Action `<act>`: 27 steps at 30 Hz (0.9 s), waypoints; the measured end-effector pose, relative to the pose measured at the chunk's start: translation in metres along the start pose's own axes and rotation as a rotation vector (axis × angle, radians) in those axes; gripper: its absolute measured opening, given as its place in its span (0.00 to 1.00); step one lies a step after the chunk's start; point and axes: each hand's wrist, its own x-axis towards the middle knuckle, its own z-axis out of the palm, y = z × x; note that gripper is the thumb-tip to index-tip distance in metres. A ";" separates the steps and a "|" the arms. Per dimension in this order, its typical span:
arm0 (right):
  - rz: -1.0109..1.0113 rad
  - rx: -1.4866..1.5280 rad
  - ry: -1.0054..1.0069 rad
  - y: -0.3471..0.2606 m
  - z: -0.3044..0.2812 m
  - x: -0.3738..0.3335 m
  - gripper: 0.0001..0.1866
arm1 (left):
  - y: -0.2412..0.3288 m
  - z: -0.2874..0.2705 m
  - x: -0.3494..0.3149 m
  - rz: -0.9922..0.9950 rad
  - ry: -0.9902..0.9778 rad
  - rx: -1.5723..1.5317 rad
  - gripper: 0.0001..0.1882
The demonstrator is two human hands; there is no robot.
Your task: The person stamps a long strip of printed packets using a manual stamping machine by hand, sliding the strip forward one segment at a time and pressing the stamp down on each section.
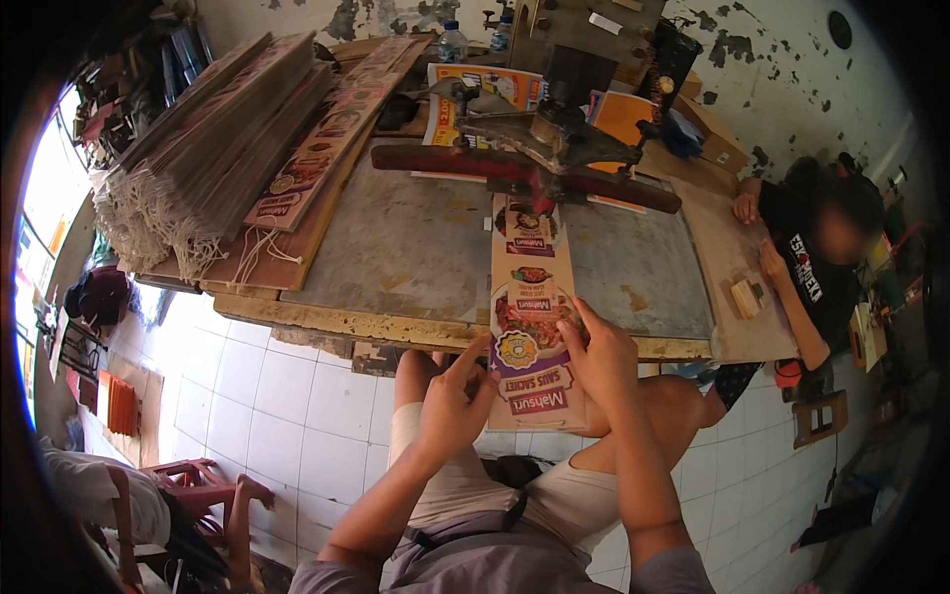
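A long printed cardboard strip (540, 368) lies lengthwise in front of me. Its far end runs under the dark red crossbar (445, 160) of a metal press, and its near end overhangs the table edge above my lap. My left hand (457, 404) is at the strip's left edge, fingers bent and closed on it. At the right edge my right hand (602, 348) grips the strip, with the thumb on its printed face and the index finger stretched along the side. The undersides of both grips are hidden.
A tall stack of similar strips with white strings (218, 148) stands at the left, beside a flat strip (327, 139). At the right a person (826, 238) leans by a small wooden block (749, 295). Another person (109, 485) sits lower left near a red stool (198, 490).
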 end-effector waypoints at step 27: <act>-0.299 0.123 0.117 0.032 0.017 0.011 0.24 | -0.001 0.000 -0.004 -0.058 0.019 -0.052 0.30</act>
